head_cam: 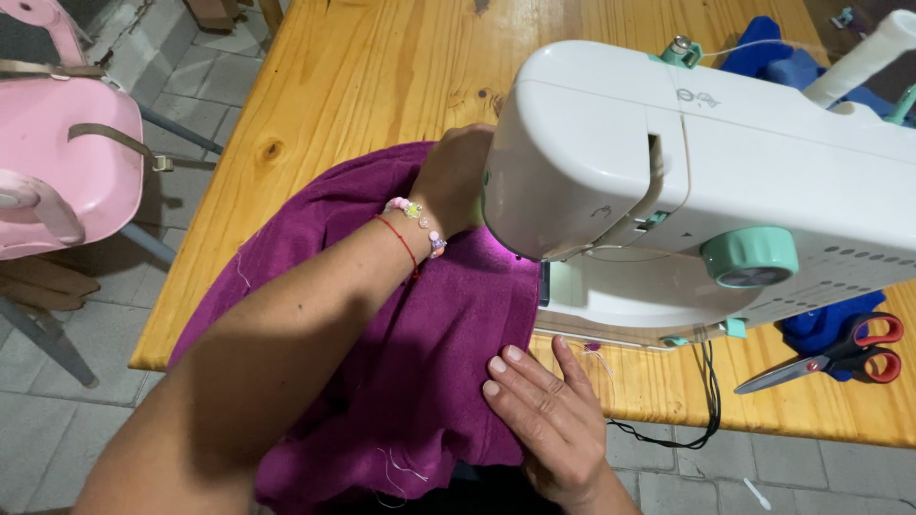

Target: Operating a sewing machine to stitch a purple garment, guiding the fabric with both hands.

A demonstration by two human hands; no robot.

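A white sewing machine [706, 172] with mint-green dials stands on a wooden table [382, 67]. Magenta fabric [420, 362] is spread under the machine's head and drapes over the table's near edge. My left hand [456, 181] reaches across the fabric behind the machine's head; its fingers are hidden there. A red string and a beaded bracelet circle that wrist. My right hand [544, 410] lies flat with its fingers together, pressing the fabric's edge at the front of the machine base.
Scissors with red and black handles [840, 360] lie on blue cloth [830, 324] at the right. More blue cloth [773, 57] sits behind the machine. A black cord [711, 410] hangs over the table edge. A pink chair [67, 162] stands at left on the tiled floor.
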